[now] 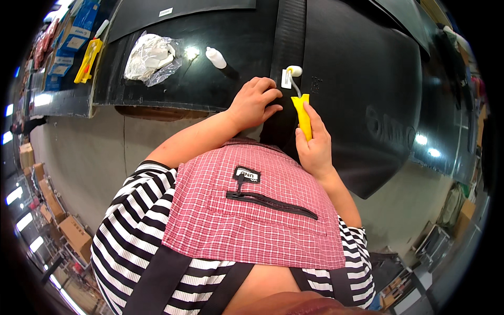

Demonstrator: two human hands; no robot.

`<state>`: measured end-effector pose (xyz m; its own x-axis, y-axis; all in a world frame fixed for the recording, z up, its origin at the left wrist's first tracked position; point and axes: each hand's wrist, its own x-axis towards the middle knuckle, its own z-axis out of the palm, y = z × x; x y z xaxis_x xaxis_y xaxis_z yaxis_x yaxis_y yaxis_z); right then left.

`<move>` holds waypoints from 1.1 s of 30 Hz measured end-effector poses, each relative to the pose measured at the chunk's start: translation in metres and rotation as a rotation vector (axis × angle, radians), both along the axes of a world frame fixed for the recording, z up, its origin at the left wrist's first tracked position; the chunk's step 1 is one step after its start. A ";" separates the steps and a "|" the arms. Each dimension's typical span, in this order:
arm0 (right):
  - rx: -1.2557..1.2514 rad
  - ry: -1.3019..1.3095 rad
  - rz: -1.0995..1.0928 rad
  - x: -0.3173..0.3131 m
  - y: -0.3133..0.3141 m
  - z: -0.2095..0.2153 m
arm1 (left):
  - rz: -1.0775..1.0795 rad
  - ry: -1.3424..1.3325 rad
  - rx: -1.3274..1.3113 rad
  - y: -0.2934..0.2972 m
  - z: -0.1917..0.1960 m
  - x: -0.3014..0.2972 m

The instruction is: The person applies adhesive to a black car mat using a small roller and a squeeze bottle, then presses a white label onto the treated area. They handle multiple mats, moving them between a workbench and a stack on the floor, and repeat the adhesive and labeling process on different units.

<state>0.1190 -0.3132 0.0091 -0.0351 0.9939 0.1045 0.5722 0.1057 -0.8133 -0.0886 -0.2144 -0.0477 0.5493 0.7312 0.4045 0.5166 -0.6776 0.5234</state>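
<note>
My right hand (315,143) is closed round the yellow handle of a small paint roller (304,116). The roller's bent metal rod leads up to a white head, which lies over a white label (286,79) on black sheet material (357,94). To its left, my left hand (256,102) rests at the near edge of a long black strip (287,39). Its fingers are bent and apart, and I see nothing held in them. Beyond that hand a white plastic bottle (216,58) lies or leans on the black table surface.
A clear plastic bag of white cloth-like pieces (150,58) lies left of the bottle. Farther left are a yellow tray (88,61) and blue boxes (62,62). The sheet's corner (365,194) hangs past the table's near edge. Cardboard boxes (75,235) stand beyond the floor at left.
</note>
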 end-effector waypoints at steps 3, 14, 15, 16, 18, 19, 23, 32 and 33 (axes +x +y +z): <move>-0.126 0.082 -0.111 -0.010 -0.008 0.002 | -0.095 0.000 -0.009 0.007 -0.005 -0.010; -0.486 0.677 -0.293 -0.022 -0.035 -0.007 | -0.201 -0.082 -0.036 0.019 -0.016 -0.019; -0.465 0.606 -0.297 -0.027 -0.036 -0.007 | -0.199 -0.081 -0.039 0.019 -0.016 -0.019; -0.443 0.537 -0.299 -0.033 -0.035 -0.003 | -0.198 -0.080 -0.040 0.019 -0.016 -0.019; -0.424 0.469 -0.288 -0.037 -0.031 -0.004 | -0.195 -0.070 -0.053 0.020 -0.016 -0.020; -0.406 0.437 -0.287 -0.038 -0.029 -0.007 | -0.193 -0.065 -0.059 0.020 -0.016 -0.020; -0.393 0.291 -0.283 -0.042 -0.026 -0.009 | -0.192 -0.067 -0.065 0.020 -0.019 -0.020; -0.444 0.120 -0.284 -0.051 -0.005 0.001 | -0.211 -0.095 -0.043 0.020 -0.020 -0.021; -0.421 0.119 -0.287 -0.051 -0.003 -0.001 | -0.211 -0.095 -0.044 0.020 -0.020 -0.021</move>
